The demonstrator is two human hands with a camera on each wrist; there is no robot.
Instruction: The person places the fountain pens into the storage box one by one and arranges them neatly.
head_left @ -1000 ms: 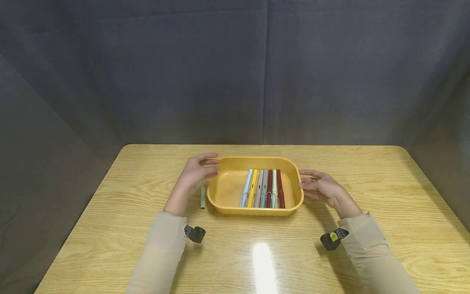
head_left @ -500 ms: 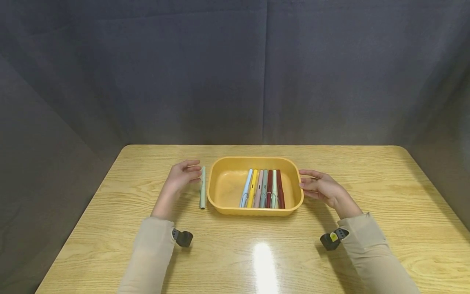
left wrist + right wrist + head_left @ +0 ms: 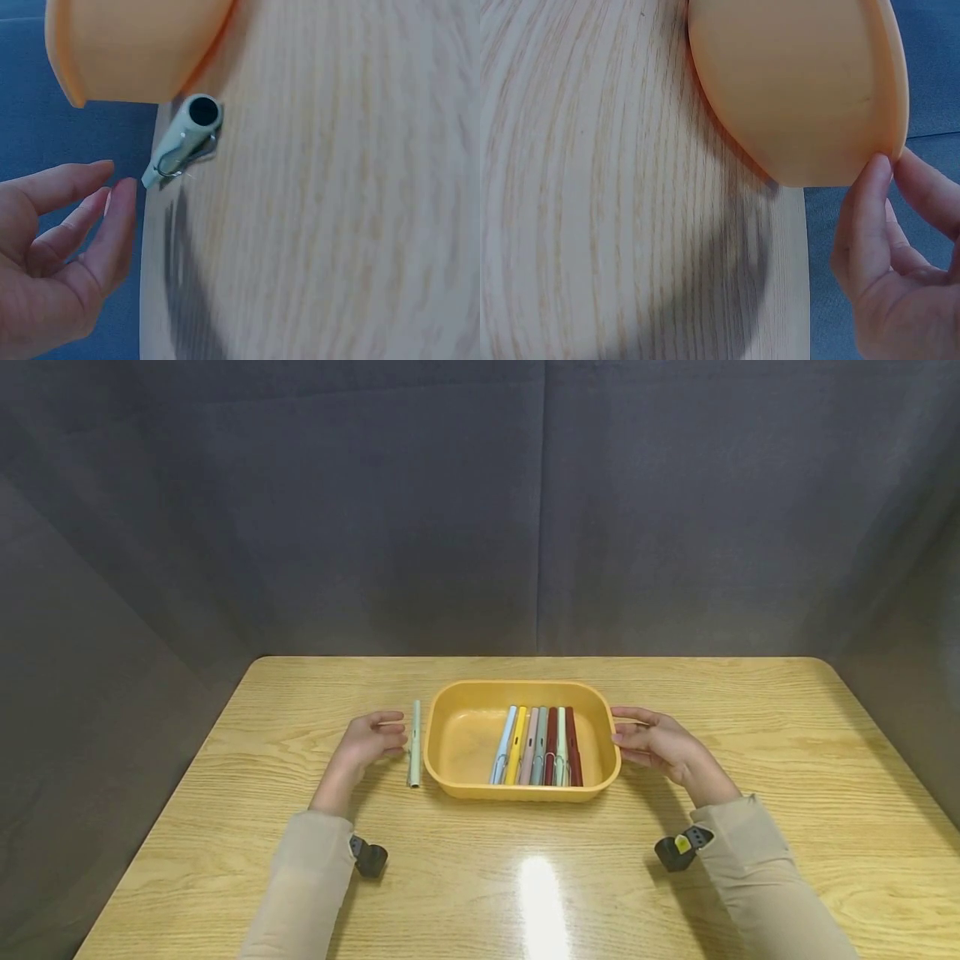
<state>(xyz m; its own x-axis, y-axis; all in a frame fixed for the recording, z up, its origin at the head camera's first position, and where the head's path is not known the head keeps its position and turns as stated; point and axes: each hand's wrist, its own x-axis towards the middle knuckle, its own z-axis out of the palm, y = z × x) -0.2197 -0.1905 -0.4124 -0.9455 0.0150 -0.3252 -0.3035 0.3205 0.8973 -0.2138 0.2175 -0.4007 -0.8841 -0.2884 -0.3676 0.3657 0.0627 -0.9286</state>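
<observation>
A pale green pen (image 3: 416, 745) with a wire clip lies on the table just left of the yellow tray (image 3: 522, 792). My left hand (image 3: 367, 745) is beside that pen, fingers loosely bent, with a small gap between fingertips and pen. In the left wrist view the pen (image 3: 184, 139) points its dark round end at the camera, and the left hand (image 3: 67, 255) holds nothing. At the tray's right end my right hand (image 3: 660, 747) pinches the rim between thumb and fingers; the right wrist view shows the fingertips (image 3: 881, 166) right at the tray's edge (image 3: 898, 82).
Inside the tray, several pens lie side by side toward the right, among them a light blue pen (image 3: 503, 745), a yellow pen (image 3: 516, 745) and a dark red pen (image 3: 573, 747). The wooden table (image 3: 465, 877) ends at a dark curtain (image 3: 420, 527).
My left hand has drawn back leftward from the tray's left end, past the pale green pen, and come slightly nearer. The right hand, tray and pens have stayed in place.
</observation>
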